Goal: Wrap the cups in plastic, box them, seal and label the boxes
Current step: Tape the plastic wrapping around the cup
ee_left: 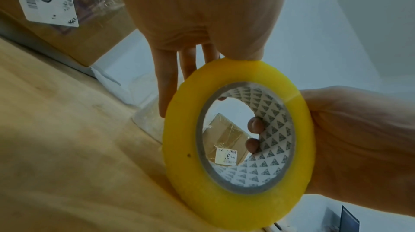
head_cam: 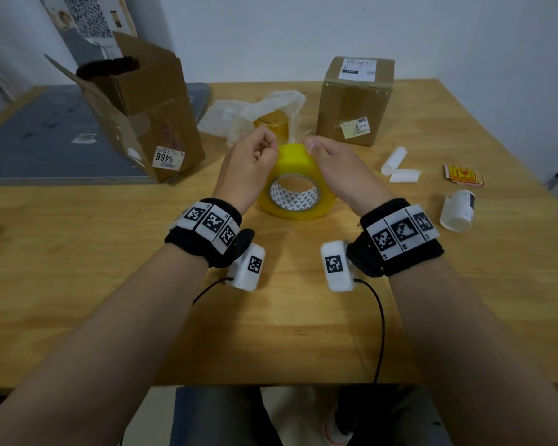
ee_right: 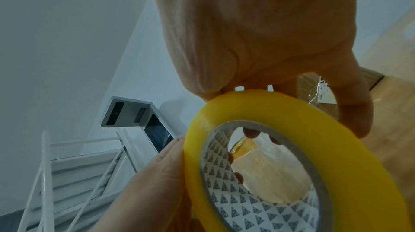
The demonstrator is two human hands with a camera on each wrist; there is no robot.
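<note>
Head view: we see both hands meeting over a yellow tape roll, held on edge above the wooden table.
Left hand: we see fingers curled, thumb and forefinger pinching at the roll's top edge; the left wrist view shows three fingers reaching down behind the roll.
Right hand: we watch it grip the roll, thumb pressed on the outer band, fingertips hooked inside the patterned core.
Sealed box: we spot it standing behind the hands to the right, labels on top and front.
Open box: tilted, far left, flaps up.
Plastic wrap: crumpled just behind the roll, over a yellow object.
Cup: white, lying on its side at the right.
Stickers: a red and yellow stack near the right edge.
</note>
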